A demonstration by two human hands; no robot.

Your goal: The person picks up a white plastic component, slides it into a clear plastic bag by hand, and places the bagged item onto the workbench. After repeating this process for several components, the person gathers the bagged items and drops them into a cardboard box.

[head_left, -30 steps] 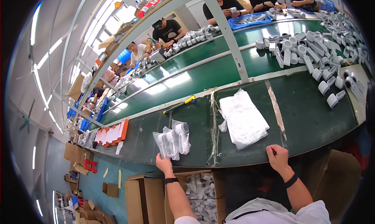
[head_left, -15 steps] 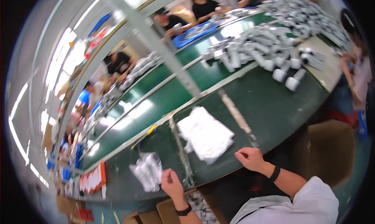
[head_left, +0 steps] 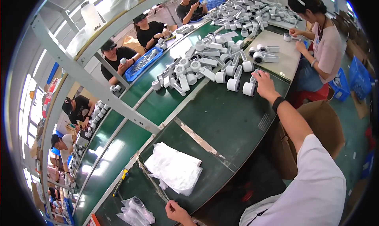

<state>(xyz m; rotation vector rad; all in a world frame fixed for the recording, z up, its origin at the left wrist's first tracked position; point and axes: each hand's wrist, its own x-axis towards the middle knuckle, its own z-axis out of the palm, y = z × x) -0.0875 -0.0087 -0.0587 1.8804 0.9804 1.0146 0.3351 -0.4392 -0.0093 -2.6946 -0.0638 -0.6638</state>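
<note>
My right hand (head_left: pixel 265 84) is stretched out to the table's far right, its fingers closed on the handle of a grey and white part (head_left: pixel 249 88) with a round head. Similar parts (head_left: pixel 233 83) lie right beside it, at the edge of a large pile. At the near edge of the table is my left hand (head_left: pixel 177 212), fingers curled together, with nothing visible in them. To its left lies a clear plastic bag (head_left: pixel 136 212) with pale contents. Beyond it rests a stack of white plastic bags (head_left: pixel 173 169).
A yellow and black utility knife (head_left: pixel 121 182) lies near the metal divider. A slanting shelf post (head_left: pixel 94 92) rises at the left. An open cardboard box (head_left: pixel 319 127) stands below the table's right edge. A co-worker (head_left: pixel 319 48) sits at the right; several others work across the belt.
My right hand has moved from the near edge to the far right and taken hold of a part. The view has turned right; my left hand stays near the bagged item.
</note>
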